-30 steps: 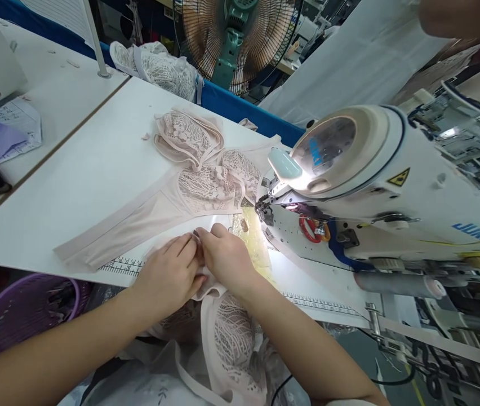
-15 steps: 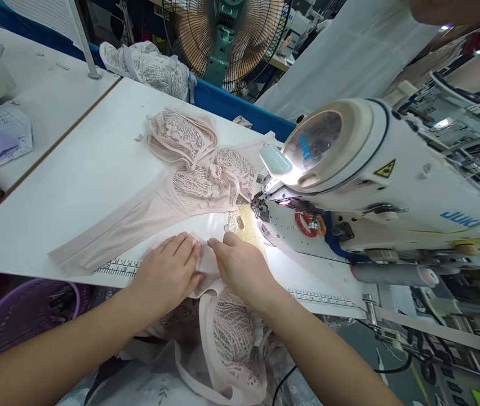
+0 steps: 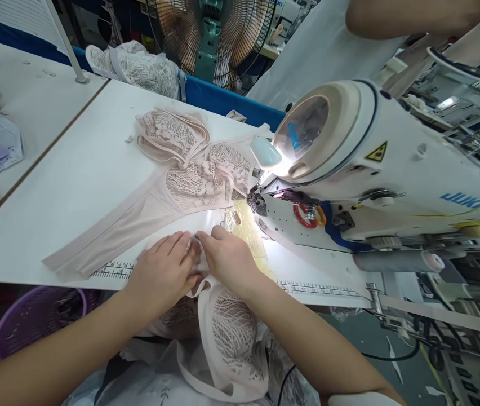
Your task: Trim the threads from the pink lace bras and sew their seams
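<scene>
My left hand (image 3: 161, 270) presses its bent fingers onto the pale pink fabric of a lace bra (image 3: 232, 332) at the table's front edge. My right hand (image 3: 227, 256) pinches the same bra close beside the left fingertips; a small dark tip shows at its fingers, too small to name. One lace cup and a strap of this bra hang over my lap, and the fabric between the hands is partly hidden. Beyond them, another lace bra (image 3: 198, 180) lies across the table, its right part by the needle area of the sewing machine (image 3: 333, 135).
A ruler strip (image 3: 316, 287) runs along the front edge of the white table (image 3: 75, 163). Yellowish tape (image 3: 246, 228) lies beside the presser foot. A purple basket (image 3: 37, 316) stands below left, a fan (image 3: 210, 45) behind. Another person's arm (image 3: 426, 17) shows at the upper right.
Both hands stay on the bra, with the right fingertips now closer to the left ones. The view has shifted slightly, and the other person's arm reaches further left.
</scene>
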`<move>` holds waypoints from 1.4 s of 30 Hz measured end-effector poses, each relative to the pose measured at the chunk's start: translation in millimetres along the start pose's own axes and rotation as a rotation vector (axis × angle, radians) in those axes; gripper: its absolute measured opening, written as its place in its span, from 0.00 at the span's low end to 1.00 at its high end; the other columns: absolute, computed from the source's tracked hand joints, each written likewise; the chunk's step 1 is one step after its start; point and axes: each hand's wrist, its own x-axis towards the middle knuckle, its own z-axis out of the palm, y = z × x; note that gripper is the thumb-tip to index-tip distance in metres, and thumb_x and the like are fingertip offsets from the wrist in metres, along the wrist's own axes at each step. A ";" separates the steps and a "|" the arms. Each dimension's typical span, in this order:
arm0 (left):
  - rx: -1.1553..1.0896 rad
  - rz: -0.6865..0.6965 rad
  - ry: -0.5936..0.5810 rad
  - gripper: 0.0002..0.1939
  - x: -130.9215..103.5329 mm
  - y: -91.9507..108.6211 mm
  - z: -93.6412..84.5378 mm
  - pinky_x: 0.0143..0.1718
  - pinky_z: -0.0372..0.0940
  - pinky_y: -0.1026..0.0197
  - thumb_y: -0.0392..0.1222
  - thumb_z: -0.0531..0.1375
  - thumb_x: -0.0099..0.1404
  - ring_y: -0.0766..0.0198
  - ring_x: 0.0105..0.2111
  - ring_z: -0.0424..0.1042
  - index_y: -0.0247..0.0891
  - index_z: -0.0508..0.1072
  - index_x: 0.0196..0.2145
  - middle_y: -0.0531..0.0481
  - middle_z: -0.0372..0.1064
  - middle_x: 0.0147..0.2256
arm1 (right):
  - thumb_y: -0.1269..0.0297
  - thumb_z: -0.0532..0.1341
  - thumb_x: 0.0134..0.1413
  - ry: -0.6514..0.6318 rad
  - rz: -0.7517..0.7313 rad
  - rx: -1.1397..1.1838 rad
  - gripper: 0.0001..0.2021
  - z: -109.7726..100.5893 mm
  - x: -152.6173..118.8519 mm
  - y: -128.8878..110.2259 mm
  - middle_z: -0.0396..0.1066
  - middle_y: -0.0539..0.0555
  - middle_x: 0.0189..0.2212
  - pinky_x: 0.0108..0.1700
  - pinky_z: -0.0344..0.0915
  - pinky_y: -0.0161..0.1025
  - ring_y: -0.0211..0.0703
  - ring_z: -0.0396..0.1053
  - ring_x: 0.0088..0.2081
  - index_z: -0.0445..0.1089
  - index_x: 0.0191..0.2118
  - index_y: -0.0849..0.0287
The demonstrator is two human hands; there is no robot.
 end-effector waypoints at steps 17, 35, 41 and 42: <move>0.099 0.058 -0.020 0.23 1.4 -12.0 -7.8 0.48 0.66 0.51 0.50 0.54 0.65 0.46 0.49 0.67 0.22 0.74 0.41 0.29 0.69 0.47 | 0.66 0.44 0.62 0.038 0.145 0.593 0.10 -14.0 -51.8 -1.5 0.67 0.55 0.31 0.34 0.62 0.39 0.43 0.65 0.32 0.61 0.37 0.60; 0.022 -0.078 -0.054 0.30 -7.2 7.1 0.4 0.50 0.64 0.41 0.54 0.67 0.51 0.36 0.53 0.63 0.38 0.71 0.50 0.30 0.64 0.51 | 0.68 0.52 0.60 0.044 0.017 0.060 0.13 0.6 17.0 -9.1 0.64 0.53 0.28 0.24 0.45 0.35 0.39 0.60 0.28 0.72 0.45 0.53; 0.032 -0.084 -0.054 0.33 -6.0 7.4 -0.4 0.51 0.64 0.42 0.54 0.67 0.51 0.36 0.53 0.63 0.38 0.70 0.52 0.29 0.64 0.50 | 0.71 0.53 0.57 0.046 -0.065 0.020 0.13 0.0 13.4 -2.1 0.60 0.52 0.25 0.24 0.43 0.36 0.39 0.55 0.25 0.73 0.42 0.56; 0.037 -0.082 -0.059 0.34 -5.6 7.5 -1.0 0.50 0.64 0.42 0.55 0.67 0.50 0.36 0.53 0.63 0.38 0.69 0.53 0.29 0.64 0.50 | 0.72 0.53 0.56 0.037 -0.075 0.021 0.12 -1.3 11.7 0.0 0.60 0.52 0.25 0.24 0.43 0.36 0.39 0.54 0.25 0.73 0.41 0.56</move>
